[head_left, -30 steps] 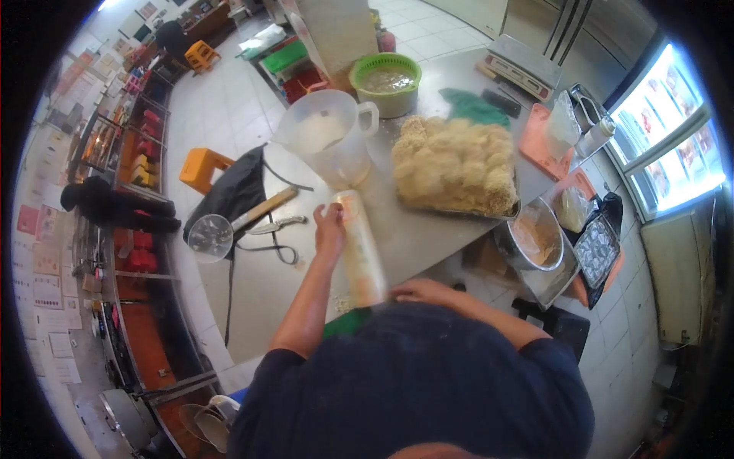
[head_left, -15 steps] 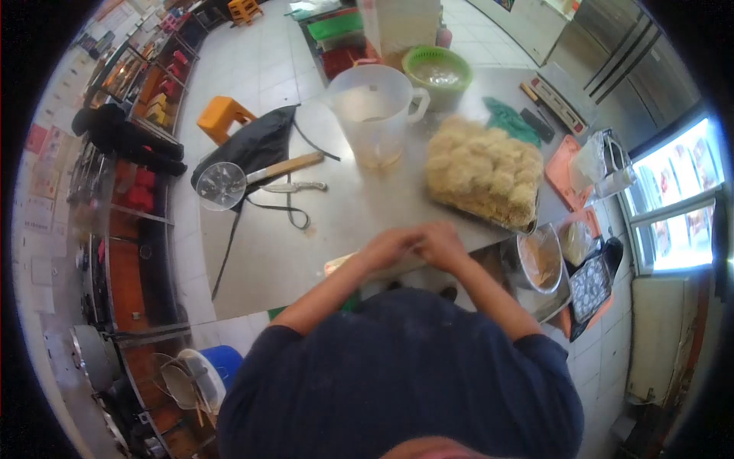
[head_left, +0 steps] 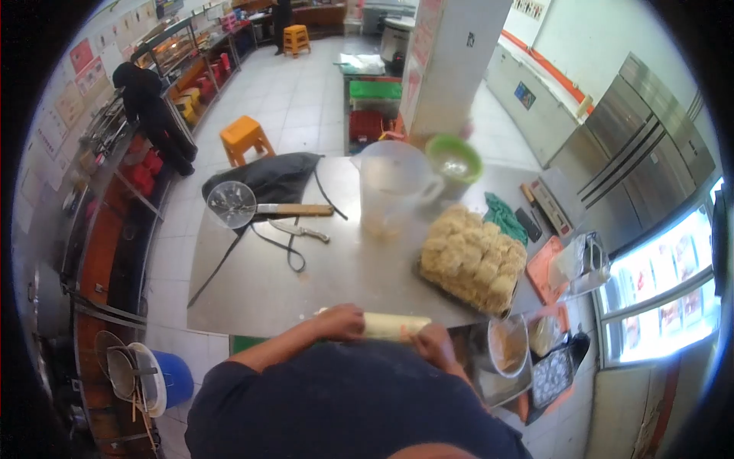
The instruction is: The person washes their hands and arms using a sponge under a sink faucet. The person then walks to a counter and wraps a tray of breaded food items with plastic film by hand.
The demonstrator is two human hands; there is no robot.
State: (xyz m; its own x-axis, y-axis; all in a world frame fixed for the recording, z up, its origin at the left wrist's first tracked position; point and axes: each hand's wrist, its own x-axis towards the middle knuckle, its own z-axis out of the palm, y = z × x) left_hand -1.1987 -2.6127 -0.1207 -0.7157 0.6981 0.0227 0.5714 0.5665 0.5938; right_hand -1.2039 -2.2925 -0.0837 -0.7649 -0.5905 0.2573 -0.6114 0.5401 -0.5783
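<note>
At the table's near edge lies a pale yellow roll with some orange print near its right end; I cannot make out its kind. My left hand is closed round its left part, palm down. My right hand is closed at its right end, fingertips bent against it. The roll lies level between the two hands, just in front of my dark shirt. Ahead to the right, a tray is heaped with pale noodle bundles. A large clear plastic jug stands beyond the hands.
On the steel table are a black apron, a strainer, a knife, a green basket and a green cloth. A lined bucket stands right. Another person stands far left.
My hands were together over the table edge; now they are apart, with the roll in view between them. The view has tilted up, showing more of the room and the person at left.
</note>
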